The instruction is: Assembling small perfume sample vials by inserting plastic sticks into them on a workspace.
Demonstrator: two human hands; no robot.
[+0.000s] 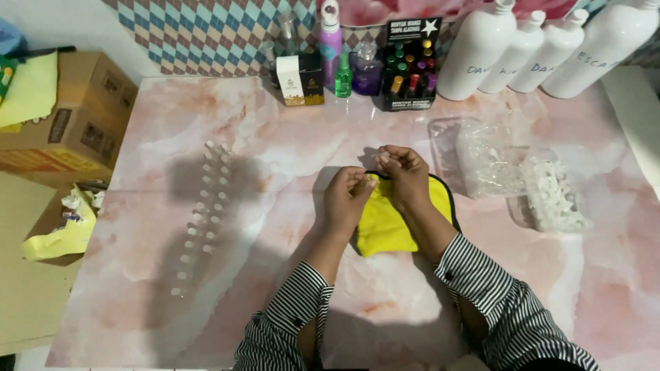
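Two hands mid-frame over your yellow cloth (385, 223): left hand (348, 196) and right hand (402, 172) each pinch something tiny, can't tell what. Small vials (206, 206) line up left.

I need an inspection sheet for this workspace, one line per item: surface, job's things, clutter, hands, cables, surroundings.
Surface: pink marbled table, well lit.
Job's things: yellow cloth under both hands; a small item pinched between the fingers, too small to identify.
Clutter: two rows of small clear vials at left; clear bags of small white parts at right.
Hands: left hand and right hand close together, fingers pinched.
Cables: nothing seen.
Surroundings: white bottles, a black rack of small coloured bottles, a cardboard box at left.
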